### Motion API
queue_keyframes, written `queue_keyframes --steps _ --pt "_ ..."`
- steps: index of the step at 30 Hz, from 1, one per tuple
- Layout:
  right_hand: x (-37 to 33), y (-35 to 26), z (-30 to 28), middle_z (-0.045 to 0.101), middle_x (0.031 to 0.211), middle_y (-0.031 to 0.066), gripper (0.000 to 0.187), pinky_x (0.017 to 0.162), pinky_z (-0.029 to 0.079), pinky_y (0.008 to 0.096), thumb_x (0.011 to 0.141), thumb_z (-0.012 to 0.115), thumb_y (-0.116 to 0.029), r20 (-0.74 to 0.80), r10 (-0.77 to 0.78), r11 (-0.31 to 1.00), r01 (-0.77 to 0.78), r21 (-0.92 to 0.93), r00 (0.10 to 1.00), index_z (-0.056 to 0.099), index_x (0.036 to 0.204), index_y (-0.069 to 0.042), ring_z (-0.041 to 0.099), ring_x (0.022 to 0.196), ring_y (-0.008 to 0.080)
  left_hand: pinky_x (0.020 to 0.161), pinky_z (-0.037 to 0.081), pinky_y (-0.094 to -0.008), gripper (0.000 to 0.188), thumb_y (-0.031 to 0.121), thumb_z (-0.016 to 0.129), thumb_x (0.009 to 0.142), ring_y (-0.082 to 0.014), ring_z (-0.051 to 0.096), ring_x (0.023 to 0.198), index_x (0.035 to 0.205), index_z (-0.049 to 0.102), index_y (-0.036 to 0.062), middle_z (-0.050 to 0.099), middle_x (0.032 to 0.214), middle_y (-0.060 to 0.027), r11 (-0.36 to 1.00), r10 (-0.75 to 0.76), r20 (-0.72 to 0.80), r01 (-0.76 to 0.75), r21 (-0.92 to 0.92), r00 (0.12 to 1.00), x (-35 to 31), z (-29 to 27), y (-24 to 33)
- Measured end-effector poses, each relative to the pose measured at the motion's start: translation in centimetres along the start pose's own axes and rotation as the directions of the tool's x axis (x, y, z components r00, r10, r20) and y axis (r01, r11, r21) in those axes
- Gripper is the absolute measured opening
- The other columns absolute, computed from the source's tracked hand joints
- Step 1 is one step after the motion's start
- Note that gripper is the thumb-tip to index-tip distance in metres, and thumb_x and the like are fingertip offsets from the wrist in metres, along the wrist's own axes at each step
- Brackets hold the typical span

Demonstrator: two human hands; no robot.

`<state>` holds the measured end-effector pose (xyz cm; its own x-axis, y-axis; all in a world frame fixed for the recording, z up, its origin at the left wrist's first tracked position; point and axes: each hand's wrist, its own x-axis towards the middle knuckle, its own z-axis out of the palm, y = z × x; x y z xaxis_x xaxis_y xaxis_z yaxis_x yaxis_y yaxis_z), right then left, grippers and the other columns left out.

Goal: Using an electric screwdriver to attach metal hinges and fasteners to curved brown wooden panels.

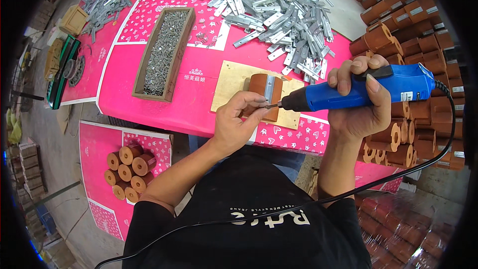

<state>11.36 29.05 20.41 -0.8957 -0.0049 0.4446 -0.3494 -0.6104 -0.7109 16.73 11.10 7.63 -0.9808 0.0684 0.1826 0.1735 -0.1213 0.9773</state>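
Observation:
My right hand (361,112) is wrapped round a blue corded electric screwdriver (326,97), held level with its black nose pointing left. At the tip of its bit, the thumb and fingers of my left hand (235,125) pinch a small screw (269,106), partly hidden by the fingertips. Just under them lies a reddish-brown rounded block (258,84) with a grey metal strip (269,88) along its top. This block rests on a light wooden board (228,85) on the pink-covered table (199,92).
A wooden tray (175,75) of screws stands left of the board. Loose metal strips (284,25) are heaped at the back. Brown blocks (420,52) are stacked at right; several brown cylinders (125,172) stand on a lower pink surface at left. The black cord (398,175) crosses my body.

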Motion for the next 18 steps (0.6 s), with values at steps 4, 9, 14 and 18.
queue_keyframes --steps 4,9,14,18 --pt "0.3 0.0 0.1 0.061 0.090 0.0127 0.029 0.066 0.046 0.0362 0.077 0.054 -0.011 -0.015 0.030 0.999 -0.030 -0.013 0.999 0.053 0.105 -0.003 0.053 0.063 0.0185 0.072 0.047 -0.0222 0.022 -0.004 0.065 0.085 -0.0096 0.063 0.087 0.104 0.056 0.0005 0.067 0.096 -0.0082 0.999 0.027 -0.017 -0.027 -0.026 1.000 0.1 0.4 -0.1" --pt "0.6 1.3 0.9 0.064 0.085 0.0179 0.025 0.061 0.051 0.0359 0.077 0.056 -0.004 -0.049 0.031 0.997 -0.034 -0.068 0.998 0.052 0.101 -0.001 0.057 0.057 0.0215 0.077 0.048 -0.0240 0.028 -0.005 0.066 0.083 -0.0122 0.063 0.090 0.108 0.057 0.0008 0.068 0.098 -0.0086 0.968 0.164 -0.039 -0.153 0.197 0.986 0.3 1.2 -1.7" --pt "0.8 2.3 2.3 0.063 0.082 0.0178 0.027 0.060 0.051 0.0309 0.073 0.059 0.008 0.038 0.012 0.980 -0.004 -0.199 0.999 0.051 0.099 0.003 0.061 0.064 0.0196 0.093 0.040 -0.0340 0.050 -0.001 0.071 0.075 -0.0204 0.061 0.101 0.121 0.055 0.0044 0.066 0.112 -0.0104 0.823 0.308 0.035 -0.285 0.491 0.951 1.3 0.9 -0.8" --pt "0.7 2.9 2.7 0.060 0.085 0.0207 0.034 0.058 0.049 0.0319 0.073 0.059 0.002 0.127 0.039 0.913 0.016 -0.408 0.991 0.047 0.105 0.001 0.057 0.061 0.0218 0.103 0.023 -0.0403 0.056 0.011 0.074 0.073 -0.0202 0.055 0.118 0.124 0.054 0.0051 0.063 0.121 -0.0107 0.858 0.274 0.011 -0.250 0.450 0.962 1.0 1.0 -1.1"
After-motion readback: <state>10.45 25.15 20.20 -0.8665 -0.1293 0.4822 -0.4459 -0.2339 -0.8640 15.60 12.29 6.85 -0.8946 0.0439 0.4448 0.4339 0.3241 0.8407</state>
